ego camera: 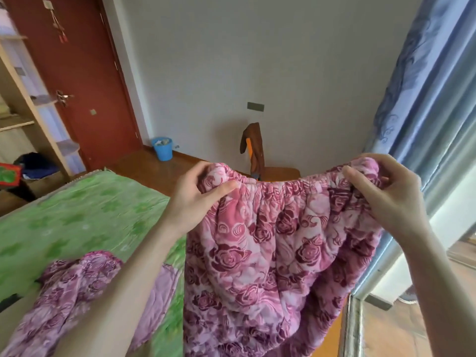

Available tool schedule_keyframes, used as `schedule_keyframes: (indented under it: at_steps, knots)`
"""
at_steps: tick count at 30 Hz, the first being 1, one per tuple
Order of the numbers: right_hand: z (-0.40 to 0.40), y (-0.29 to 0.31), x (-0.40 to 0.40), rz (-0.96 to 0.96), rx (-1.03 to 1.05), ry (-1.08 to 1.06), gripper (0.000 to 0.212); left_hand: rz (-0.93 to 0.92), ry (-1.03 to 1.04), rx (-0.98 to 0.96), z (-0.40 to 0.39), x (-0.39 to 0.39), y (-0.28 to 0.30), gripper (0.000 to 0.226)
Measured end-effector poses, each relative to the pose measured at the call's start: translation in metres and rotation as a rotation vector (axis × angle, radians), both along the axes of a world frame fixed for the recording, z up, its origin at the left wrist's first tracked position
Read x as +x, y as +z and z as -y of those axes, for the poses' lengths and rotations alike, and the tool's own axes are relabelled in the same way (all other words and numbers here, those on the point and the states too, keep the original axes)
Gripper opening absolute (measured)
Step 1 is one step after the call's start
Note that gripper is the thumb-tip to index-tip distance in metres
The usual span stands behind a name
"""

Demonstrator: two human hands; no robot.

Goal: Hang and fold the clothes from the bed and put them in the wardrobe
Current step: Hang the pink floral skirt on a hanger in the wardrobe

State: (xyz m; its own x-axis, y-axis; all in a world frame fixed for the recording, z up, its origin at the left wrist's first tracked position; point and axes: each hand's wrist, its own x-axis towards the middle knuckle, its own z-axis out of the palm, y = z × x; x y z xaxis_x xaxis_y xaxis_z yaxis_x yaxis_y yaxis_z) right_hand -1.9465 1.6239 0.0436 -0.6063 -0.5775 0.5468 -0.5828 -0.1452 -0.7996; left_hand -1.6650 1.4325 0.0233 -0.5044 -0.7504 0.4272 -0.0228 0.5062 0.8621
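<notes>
A pair of pink quilted trousers with a rose print (pixel 270 248) hangs in the air in front of me, held by its elastic waistband. My left hand (pixel 198 194) pinches the waistband's left end. My right hand (pixel 383 191) grips the bunched right end. The fabric drops straight down over the bed's edge. A second garment in the same rose print (pixel 69 287) lies crumpled on the green bedspread (pixel 77 217) at the lower left, partly behind my left forearm.
An open wooden wardrobe (pixel 28 119) with shelves stands at the far left beside a red door (pixel 85 81). A blue bucket (pixel 162 148) sits on the wooden floor. A chair with a brown garment (pixel 253 148) stands by the wall. Blue curtains (pixel 422 99) hang at right.
</notes>
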Motion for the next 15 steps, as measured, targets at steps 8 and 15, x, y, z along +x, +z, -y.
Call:
schedule_keyframes:
  at_steps: [8,15]
  knots:
    - [0.022,0.003,-0.063,-0.005,-0.036,-0.109,0.036,-0.083,0.137,-0.097,0.033,-0.092,0.001,0.029]
    - [0.069,-0.002,-0.111,-0.016,-0.016,-0.18,0.032,-0.073,0.129,-0.082,0.089,-0.156,-0.013,0.032]
